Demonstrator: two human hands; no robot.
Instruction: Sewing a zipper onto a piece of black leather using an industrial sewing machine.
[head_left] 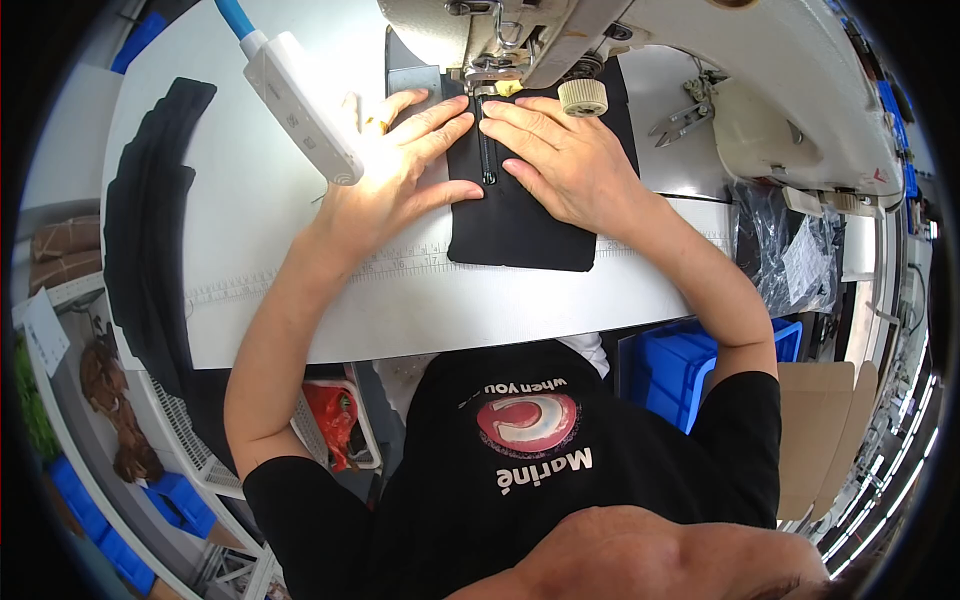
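Observation:
A black fabric piece (524, 228) lies flat on the white sewing table, partly under the sewing machine (490, 75). Down its middle runs a narrow dark zipper (488, 150), its lower end between my hands. My left hand (395, 160) rests with fingers spread, fingertips on the cloth left of the zipper and close to the presser foot; a ring shows on one finger. On the right side of the zipper, my right hand (560, 160) presses flat on the same fabric with its fingers stretched out. The needle area is partly hidden by the machine head.
A white lamp (300, 105) on a blue flexible neck reaches over my left hand. Stacked black fabric pieces (150, 220) hang over the table's left edge. Thread snips (680, 125) lie right of the machine. Clear plastic packaging (790, 250) and a blue bin (665, 365) are at the right.

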